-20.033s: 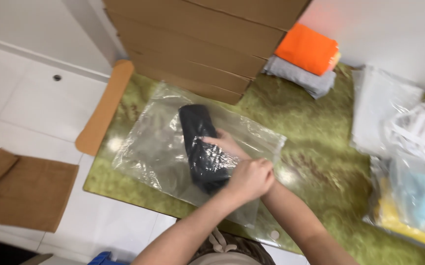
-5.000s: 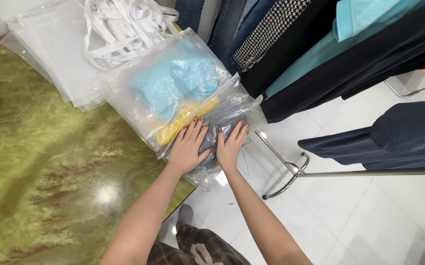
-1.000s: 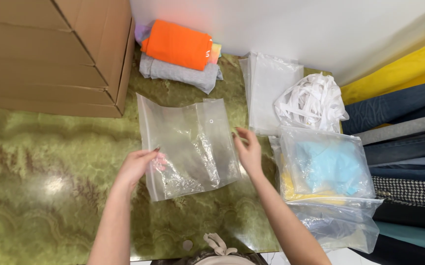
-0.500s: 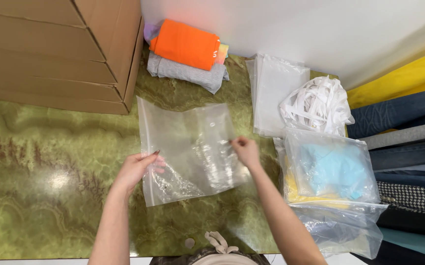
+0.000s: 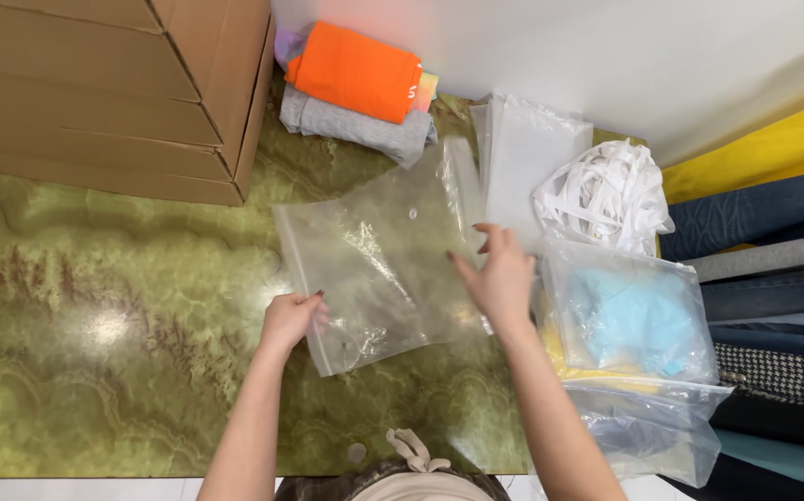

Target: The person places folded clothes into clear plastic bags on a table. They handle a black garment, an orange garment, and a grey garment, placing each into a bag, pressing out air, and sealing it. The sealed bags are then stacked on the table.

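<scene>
Hands: L hand + R hand on 1 clear bag; 2 folded garments behind.

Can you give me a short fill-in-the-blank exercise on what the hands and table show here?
1. The left hand grips the edge of an empty clear ____ bag.
2. The folded garment on top of the grey one is coloured ____.
3. The sealed bag beside the right hand holds a light ____ item.
4. The green marbled table carries stacked ____ boxes at its far left.

Missing words: plastic; orange; blue; cardboard
</scene>
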